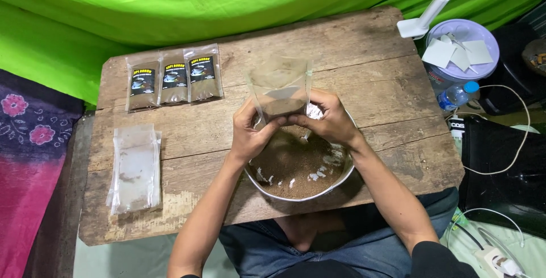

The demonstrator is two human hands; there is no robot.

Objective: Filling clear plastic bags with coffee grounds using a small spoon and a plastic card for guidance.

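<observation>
clear pouch (280,87) upright between left grip (248,132) and right grip (329,120), above bowl (341,180)

Support: low wooden table (364,56), top of rough, weathered planks with worn pale patches near the front left corner.

Directly on it:
- Three filled packets (174,79) of brown powder, clear with dark labels, lying flat in a row just beside each other near the back left corner.
- Stack of empty clear pouches (135,167), lying flat near the left edge, toward the front.
- Round bowl (335,184) holding brown powder, at the front edge, right of centre, its rim overhanging that edge slightly.
- White clamp (414,28) gripping the back right corner.
</observation>
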